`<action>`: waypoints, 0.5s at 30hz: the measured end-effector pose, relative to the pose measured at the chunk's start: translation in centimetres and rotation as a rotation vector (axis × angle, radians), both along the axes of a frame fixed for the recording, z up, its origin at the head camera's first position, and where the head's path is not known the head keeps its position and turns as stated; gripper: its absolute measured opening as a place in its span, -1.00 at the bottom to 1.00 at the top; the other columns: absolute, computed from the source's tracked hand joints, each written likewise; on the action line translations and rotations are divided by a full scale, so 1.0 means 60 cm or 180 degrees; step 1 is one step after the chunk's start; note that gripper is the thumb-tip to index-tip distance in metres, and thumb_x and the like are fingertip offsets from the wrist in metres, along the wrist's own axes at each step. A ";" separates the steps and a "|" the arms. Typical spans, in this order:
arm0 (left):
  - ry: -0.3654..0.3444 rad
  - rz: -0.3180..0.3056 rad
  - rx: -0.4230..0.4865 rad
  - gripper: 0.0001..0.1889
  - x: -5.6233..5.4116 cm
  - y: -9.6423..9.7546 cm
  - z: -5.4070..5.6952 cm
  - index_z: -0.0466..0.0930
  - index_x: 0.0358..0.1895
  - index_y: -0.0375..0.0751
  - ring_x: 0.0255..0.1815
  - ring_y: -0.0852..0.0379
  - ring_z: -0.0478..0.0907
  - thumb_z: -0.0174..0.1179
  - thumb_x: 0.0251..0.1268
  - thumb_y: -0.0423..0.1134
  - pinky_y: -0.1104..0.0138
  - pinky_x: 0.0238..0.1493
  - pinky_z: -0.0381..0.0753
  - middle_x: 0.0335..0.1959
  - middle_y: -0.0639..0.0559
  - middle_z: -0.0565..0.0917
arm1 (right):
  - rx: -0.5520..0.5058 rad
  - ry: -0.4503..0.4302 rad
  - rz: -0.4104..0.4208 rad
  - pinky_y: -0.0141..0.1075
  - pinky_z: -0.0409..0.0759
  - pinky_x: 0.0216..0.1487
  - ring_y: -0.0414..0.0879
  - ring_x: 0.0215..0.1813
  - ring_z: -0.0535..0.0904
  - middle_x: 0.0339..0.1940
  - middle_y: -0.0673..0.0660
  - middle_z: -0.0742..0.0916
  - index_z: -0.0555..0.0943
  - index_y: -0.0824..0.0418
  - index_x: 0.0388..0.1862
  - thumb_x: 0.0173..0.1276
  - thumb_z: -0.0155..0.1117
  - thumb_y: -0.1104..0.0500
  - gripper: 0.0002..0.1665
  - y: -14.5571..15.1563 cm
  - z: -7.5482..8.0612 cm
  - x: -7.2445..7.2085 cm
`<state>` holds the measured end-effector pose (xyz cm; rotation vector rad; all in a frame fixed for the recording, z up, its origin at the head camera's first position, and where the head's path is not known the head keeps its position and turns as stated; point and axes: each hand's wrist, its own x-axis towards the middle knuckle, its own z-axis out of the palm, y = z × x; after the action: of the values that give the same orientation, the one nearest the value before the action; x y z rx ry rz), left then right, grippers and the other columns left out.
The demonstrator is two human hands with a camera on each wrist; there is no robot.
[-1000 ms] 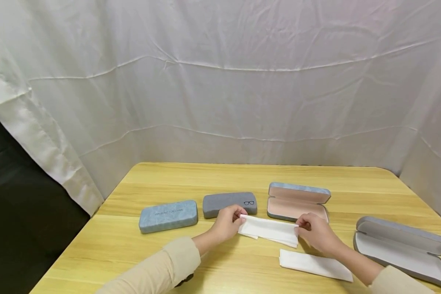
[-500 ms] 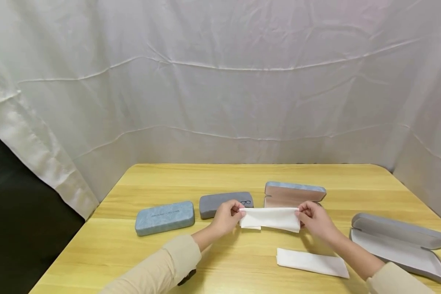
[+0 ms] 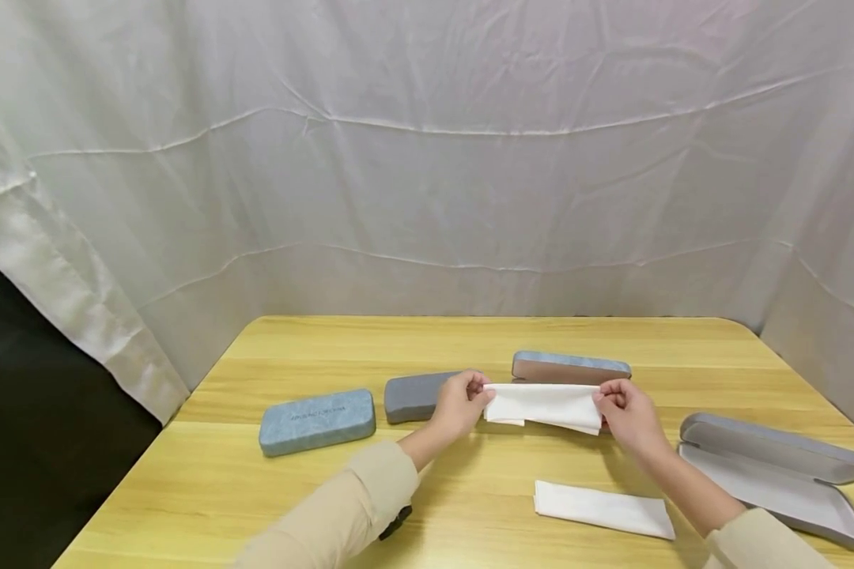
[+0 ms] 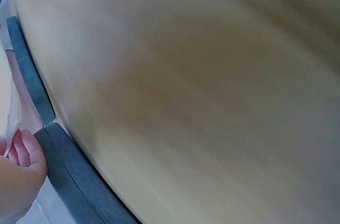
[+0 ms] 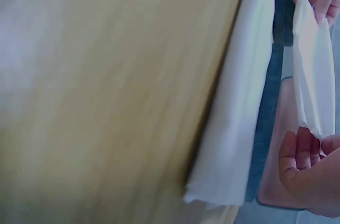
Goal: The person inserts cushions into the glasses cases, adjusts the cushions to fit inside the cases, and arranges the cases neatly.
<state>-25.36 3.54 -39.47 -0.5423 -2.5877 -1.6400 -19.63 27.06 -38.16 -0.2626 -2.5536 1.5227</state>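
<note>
A folded white cloth [image 3: 544, 406] is stretched between both hands, in front of the open blue glasses case [image 3: 571, 365] with a pink lining. The left hand [image 3: 461, 405] pinches its left end between thumb and fingers. At the opposite end, the right hand [image 3: 629, 415] pinches the other corner. The cloth hides most of that case's lower half. In the right wrist view the cloth [image 5: 314, 70] hangs in a long fold between the two hands. Only part of the left hand [image 4: 21, 173] shows in the left wrist view, beside the cloth's edge.
A second folded white cloth [image 3: 603, 509] lies nearer on the wooden table [image 3: 470, 521]. A closed light-blue case [image 3: 318, 423] and a closed grey case [image 3: 416, 397] stand left; the left hand partly covers the grey one. An open grey case [image 3: 776, 482] lies at right.
Both hands have lifted the cloth and carried it away from the body and slightly right, up in front of the open blue case. The second cloth and the cases stay put.
</note>
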 end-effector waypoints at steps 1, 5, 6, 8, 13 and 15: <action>-0.0002 0.0022 0.0009 -0.89 -0.002 0.005 0.001 0.58 -0.24 -0.34 -0.43 0.26 0.37 0.18 0.23 -0.36 0.51 -0.39 0.44 -0.40 -0.05 0.55 | 0.0034 0.0006 -0.0034 -0.43 0.50 -0.45 -0.27 -0.53 0.40 -0.56 -0.03 0.46 0.35 0.46 -0.11 0.42 -0.02 0.27 -0.77 0.002 0.000 0.000; -0.0004 0.0099 0.0083 -0.89 -0.006 0.022 0.003 0.59 -0.27 -0.37 -0.44 0.28 0.40 0.20 0.20 -0.37 0.52 -0.39 0.47 -0.42 -0.06 0.56 | 0.0204 0.0033 -0.0175 -0.43 0.44 -0.49 -0.28 -0.55 0.38 -0.56 -0.04 0.46 0.38 0.43 -0.12 0.41 -0.01 0.23 -0.76 0.011 -0.002 -0.002; 0.0007 0.0128 0.0096 -0.90 -0.007 0.027 0.003 0.59 -0.28 -0.37 -0.45 0.29 0.41 0.21 0.19 -0.38 0.53 -0.40 0.47 -0.44 -0.06 0.56 | 0.0245 0.0037 -0.0207 -0.43 0.44 -0.50 -0.28 -0.56 0.38 -0.56 -0.04 0.46 0.38 0.43 -0.12 0.41 -0.01 0.22 -0.75 0.013 -0.002 -0.002; 0.0015 0.0198 0.0118 -0.91 -0.008 0.036 0.003 0.59 -0.32 -0.38 -0.48 0.30 0.42 0.23 0.16 -0.39 0.54 -0.43 0.47 -0.47 -0.07 0.57 | 0.0324 0.0048 -0.0270 -0.43 0.45 -0.52 -0.29 -0.59 0.40 -0.55 -0.03 0.48 0.39 0.43 -0.12 0.40 0.00 0.22 -0.75 0.016 -0.002 -0.002; 0.0023 0.0435 0.0174 -0.90 -0.011 0.059 0.006 0.57 -0.42 -0.38 -0.55 0.31 0.40 0.29 0.08 -0.40 0.57 -0.52 0.43 -0.57 -0.04 0.56 | 0.0370 0.0024 -0.0412 -0.41 0.51 -0.57 -0.26 -0.66 0.45 -0.56 0.00 0.51 0.40 0.45 -0.15 0.38 0.00 0.25 -0.77 0.024 -0.004 -0.005; 0.0014 0.0540 0.0181 -0.89 -0.011 0.068 0.007 0.56 -0.44 -0.38 -0.57 0.31 0.39 0.30 0.06 -0.41 0.57 -0.54 0.42 -0.59 -0.04 0.55 | 0.0392 0.0001 -0.0467 -0.40 0.49 -0.58 -0.25 -0.64 0.43 -0.56 0.02 0.51 0.41 0.46 -0.16 0.37 0.01 0.26 -0.76 0.027 -0.006 -0.007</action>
<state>-26.05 7.62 -39.06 -0.3130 -2.4966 -1.6490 -20.04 28.69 -38.51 -0.4233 -2.5522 1.3089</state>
